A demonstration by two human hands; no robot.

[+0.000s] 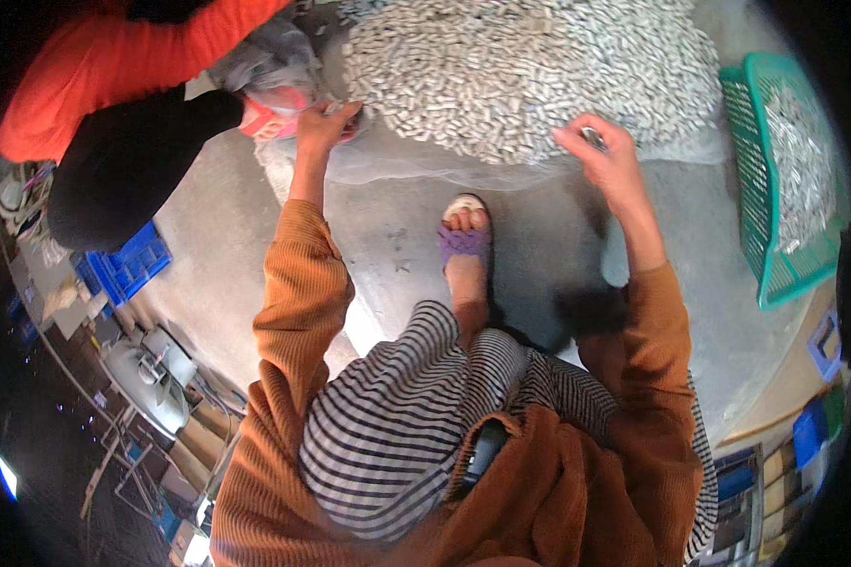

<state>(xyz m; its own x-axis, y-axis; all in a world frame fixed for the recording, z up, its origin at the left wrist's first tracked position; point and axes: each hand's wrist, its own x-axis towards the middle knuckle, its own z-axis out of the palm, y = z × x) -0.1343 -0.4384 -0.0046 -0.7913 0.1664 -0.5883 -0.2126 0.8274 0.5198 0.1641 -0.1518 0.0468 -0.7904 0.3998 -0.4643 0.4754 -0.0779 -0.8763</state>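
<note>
Right hand (603,156): grip curled around a shiny object (594,139) at the pale-piece pile's (529,80) near edge. Left hand (320,130): grip indeterminate.

Small pieces (529,76) with a satin, metal-like sheen form a heap over thin, see-through sheeting (411,170), film or mesh hard to tell from here. Beside the heap stands a latticed plastic basket (751,161); before the heap, smooth concrete-like floor (378,231), ribbed corduroy sleeves (298,283) and soft striped cloth (378,435).

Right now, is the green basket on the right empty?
Not empty: small silvery pieces lie inside the green basket, visible through its open top.
</note>
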